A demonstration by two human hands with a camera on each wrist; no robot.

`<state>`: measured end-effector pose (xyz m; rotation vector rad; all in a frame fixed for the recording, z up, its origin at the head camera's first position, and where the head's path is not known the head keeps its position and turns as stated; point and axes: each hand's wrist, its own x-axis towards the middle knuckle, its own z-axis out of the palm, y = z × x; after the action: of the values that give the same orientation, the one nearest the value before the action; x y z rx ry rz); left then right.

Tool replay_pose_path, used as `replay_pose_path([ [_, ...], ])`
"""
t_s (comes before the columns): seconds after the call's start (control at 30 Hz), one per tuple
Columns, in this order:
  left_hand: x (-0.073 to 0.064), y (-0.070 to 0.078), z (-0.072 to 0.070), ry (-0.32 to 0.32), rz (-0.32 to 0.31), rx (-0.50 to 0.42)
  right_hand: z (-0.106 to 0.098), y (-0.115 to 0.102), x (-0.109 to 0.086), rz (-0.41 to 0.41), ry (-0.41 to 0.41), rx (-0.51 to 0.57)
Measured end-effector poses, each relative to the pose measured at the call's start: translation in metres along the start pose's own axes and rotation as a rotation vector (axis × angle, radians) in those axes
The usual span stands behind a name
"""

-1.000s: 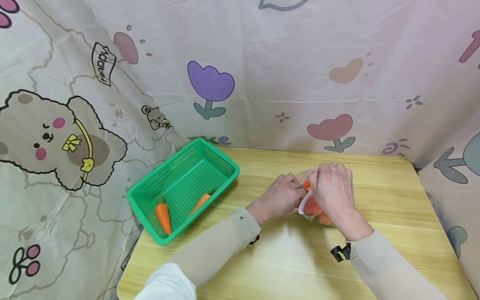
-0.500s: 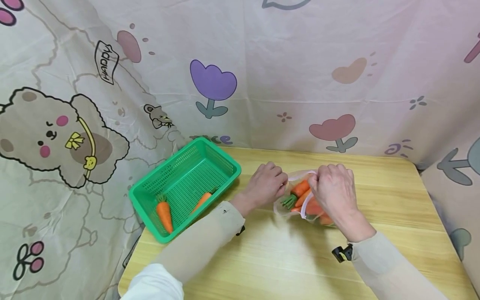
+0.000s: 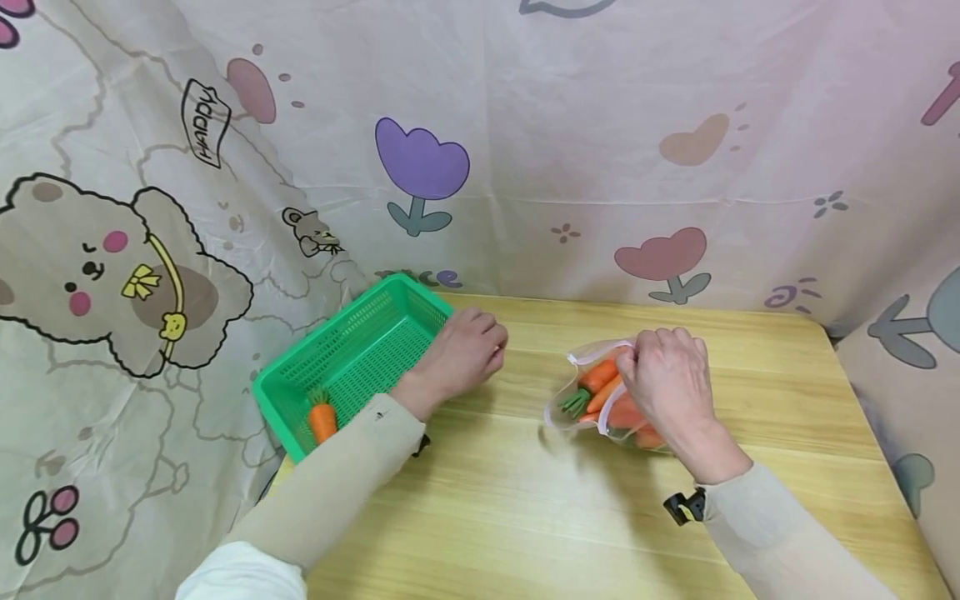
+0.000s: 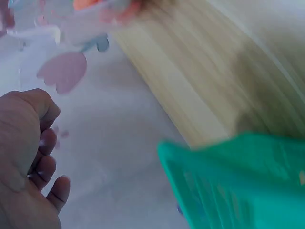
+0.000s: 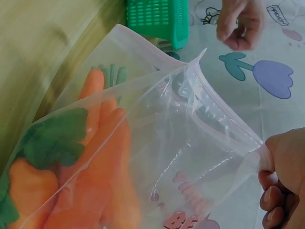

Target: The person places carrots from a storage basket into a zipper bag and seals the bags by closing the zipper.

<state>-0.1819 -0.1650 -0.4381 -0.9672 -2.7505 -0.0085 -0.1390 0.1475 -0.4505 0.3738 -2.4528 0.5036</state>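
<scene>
My right hand point(image 3: 670, 387) pinches the rim of a clear zip bag point(image 5: 176, 138) with a pale pink edge. Inside the bag lie several carrots point(image 5: 90, 191), some with green tops, and its mouth gapes toward the left. My left hand point(image 3: 459, 354) is over the near right rim of a green plastic basket point(image 3: 281, 379). Its fingers curl loosely and hold nothing in the left wrist view. One carrot point(image 3: 322, 422) shows at the basket's near left end; the left arm hides part of the basket.
The basket stands on the left of a wooden table point(image 3: 525, 500). A printed cloth point(image 3: 525, 125) hangs along the back and left side, close behind the table's far edge.
My left hand has let go of the bag's mouth and moved left to the basket, exposing the carrots in the bag. My right hand stays in place on the rim.
</scene>
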Motion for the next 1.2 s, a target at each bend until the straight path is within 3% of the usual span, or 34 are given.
replay_pose_path([
  [0.23, -0.033, -0.047, -0.010, 0.064, 0.038, 0.055, 0.000, 0.000, -0.001, -0.005, 0.004, 0.003],
  [0.37, -0.052, -0.071, -0.010, 0.068, 0.052, 0.100, 0.000, 0.001, -0.002, -0.002, 0.000, 0.004],
  [0.53, -0.077, -0.096, -0.005, 0.037, 0.081, 0.160, 0.001, 0.002, -0.003, -0.001, 0.001, -0.002],
  [0.67, -0.094, -0.110, 0.000, -0.031, 0.093, 0.178, 0.001, 0.002, -0.004, 0.005, -0.007, 0.003],
  [0.83, -0.110, -0.117, 0.011, -0.130, 0.091, 0.194, 0.001, 0.002, -0.005, 0.014, -0.020, 0.008],
  [1.03, -0.123, -0.113, 0.026, -0.274, 0.146, 0.201, 0.001, 0.003, -0.006, 0.016, -0.024, -0.001],
  [1.2, -0.128, -0.109, 0.033, -0.394, 0.127, 0.221, -0.001, 0.004, -0.006, 0.020, -0.035, -0.006],
])
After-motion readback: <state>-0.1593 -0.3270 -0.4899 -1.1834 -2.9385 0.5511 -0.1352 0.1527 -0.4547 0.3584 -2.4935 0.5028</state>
